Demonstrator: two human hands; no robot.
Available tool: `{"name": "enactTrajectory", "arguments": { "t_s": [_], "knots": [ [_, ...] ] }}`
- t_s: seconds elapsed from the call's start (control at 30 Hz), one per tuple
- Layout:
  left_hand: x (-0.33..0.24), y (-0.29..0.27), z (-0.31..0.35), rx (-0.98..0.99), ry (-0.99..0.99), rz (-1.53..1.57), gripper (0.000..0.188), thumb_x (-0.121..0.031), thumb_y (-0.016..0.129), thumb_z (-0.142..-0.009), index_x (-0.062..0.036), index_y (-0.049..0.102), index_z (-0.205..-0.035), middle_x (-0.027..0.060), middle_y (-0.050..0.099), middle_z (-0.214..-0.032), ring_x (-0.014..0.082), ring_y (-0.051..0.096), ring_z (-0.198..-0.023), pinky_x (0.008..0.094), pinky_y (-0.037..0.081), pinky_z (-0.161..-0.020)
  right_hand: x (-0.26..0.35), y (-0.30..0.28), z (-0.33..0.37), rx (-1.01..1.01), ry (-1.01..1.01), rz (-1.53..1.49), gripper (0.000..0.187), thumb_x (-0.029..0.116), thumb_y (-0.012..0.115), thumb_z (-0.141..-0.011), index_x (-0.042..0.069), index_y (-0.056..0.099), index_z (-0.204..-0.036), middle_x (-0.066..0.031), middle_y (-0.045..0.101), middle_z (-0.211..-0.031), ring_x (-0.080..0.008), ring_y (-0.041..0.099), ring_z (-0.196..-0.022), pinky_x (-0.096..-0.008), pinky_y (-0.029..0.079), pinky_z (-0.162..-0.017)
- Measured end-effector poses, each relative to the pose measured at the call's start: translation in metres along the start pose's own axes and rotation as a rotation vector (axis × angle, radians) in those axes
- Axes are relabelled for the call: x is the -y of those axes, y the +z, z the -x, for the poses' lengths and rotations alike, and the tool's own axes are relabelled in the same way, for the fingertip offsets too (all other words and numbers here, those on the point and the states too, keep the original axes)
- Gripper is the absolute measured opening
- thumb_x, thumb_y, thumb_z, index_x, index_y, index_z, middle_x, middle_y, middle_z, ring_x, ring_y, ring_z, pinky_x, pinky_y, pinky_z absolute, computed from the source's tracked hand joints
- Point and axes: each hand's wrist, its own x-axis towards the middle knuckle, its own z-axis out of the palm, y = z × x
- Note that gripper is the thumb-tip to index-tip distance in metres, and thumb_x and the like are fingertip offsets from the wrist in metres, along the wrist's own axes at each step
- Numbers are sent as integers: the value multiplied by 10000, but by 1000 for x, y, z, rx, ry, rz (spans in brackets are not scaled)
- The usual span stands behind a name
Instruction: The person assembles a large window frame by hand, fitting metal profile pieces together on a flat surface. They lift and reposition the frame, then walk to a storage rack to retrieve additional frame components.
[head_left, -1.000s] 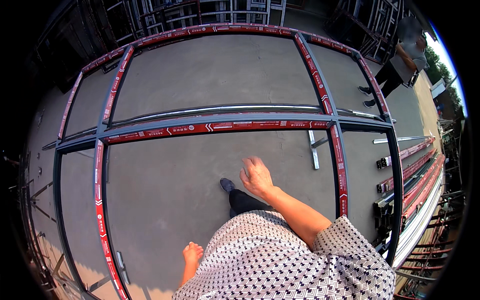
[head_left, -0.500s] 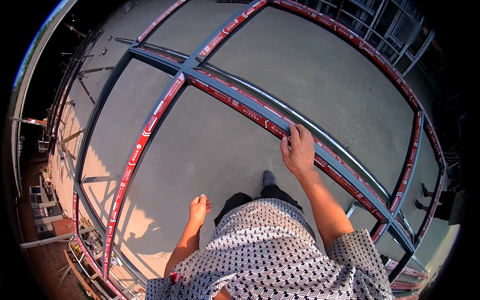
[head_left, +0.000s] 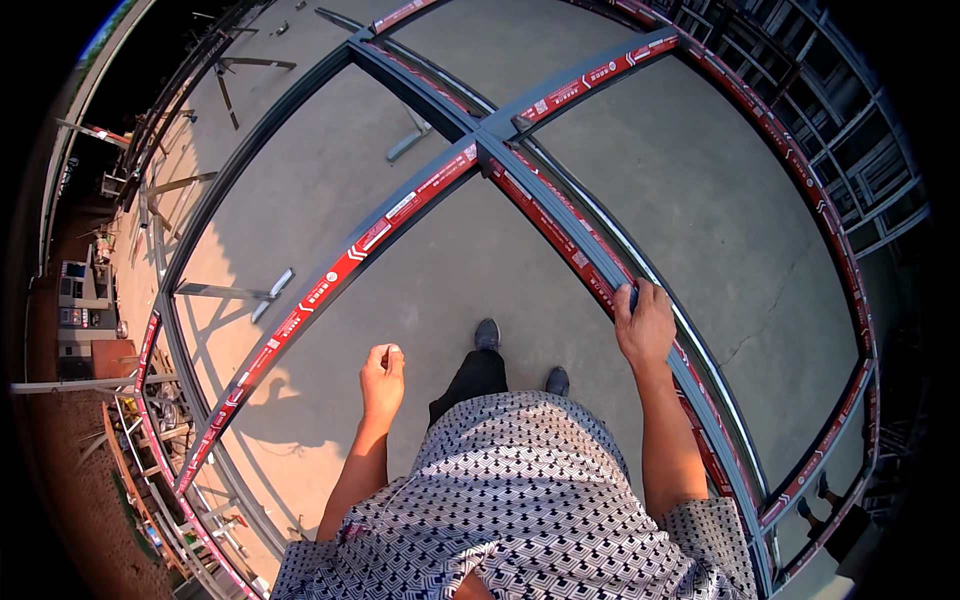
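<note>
A large dark grey metal frame (head_left: 568,212), its bars faced with red printed film, spreads around me at about waist height. My right hand (head_left: 646,325) is closed over its middle bar on my right, thumb on the near side and fingers across the top. My left hand (head_left: 382,384) is held in the air over the floor inside one panel, apart from the frame. Its fingers are curled with the thumb pressed to them, and anything in them is too small to tell. The nearest bar to it is the red-faced cross bar (head_left: 345,268).
A bar junction (head_left: 482,130) lies ahead. Metal supports (head_left: 270,293) stand under the frame on the left. Stacked metal framework (head_left: 850,130) is at the far right. Another person's legs (head_left: 825,505) show at the lower right. Clutter and timber (head_left: 130,480) lie at the lower left.
My view has turned left and my feet have stepped. The right hand has stayed on the middle bar, now nearer the junction. The left hand has risen slightly, its fingers still curled.
</note>
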Motion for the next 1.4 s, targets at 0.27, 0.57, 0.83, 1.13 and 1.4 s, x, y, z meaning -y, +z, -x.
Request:
{"name": "enactTrajectory", "arguments": {
  "t_s": [0.27,0.57,0.83,1.13,1.4],
  "knots": [
    [-104,-28,-181,-248,605,-476,457,-361,726,-993,11,666,-1252,183,647,-1310,390,601,-1237,511,475,-1078,30,0,-20,93,316,161,587,511,401,-1114,40,746,-1044,-203,741,-1041,-412,703,-1006,-533,561,-868],
    [-98,-15,-234,73,342,-758,699,-650,645,-958,-23,694,-1264,156,680,-1261,379,646,-1202,518,534,-997,27,21,-20,4,296,261,498,434,435,-1106,49,720,-967,-170,720,-945,-402,699,-922,-527,563,-774],
    [-97,-11,-238,16,391,-755,646,-625,661,-947,-27,709,-1187,143,704,-1180,383,689,-1099,512,578,-885,25,24,-19,9,270,289,440,355,445,-1093,37,679,-899,-186,697,-898,-408,678,-859,-520,548,-731],
    [-89,-9,-240,7,419,-763,647,-625,648,-954,-20,702,-1178,150,712,-1176,388,696,-1081,515,580,-871,22,25,-19,43,225,266,380,279,430,-1081,62,737,-1027,-162,713,-926,-402,678,-882,-506,545,-767],
    [-91,-10,-242,37,419,-763,624,-592,644,-964,-16,688,-1200,154,702,-1180,393,684,-1094,512,569,-884,21,25,-22,40,186,244,373,251,421,-1073,48,734,-1053,-165,721,-961,-400,679,-911,-495,547,-792]
  ]
}}
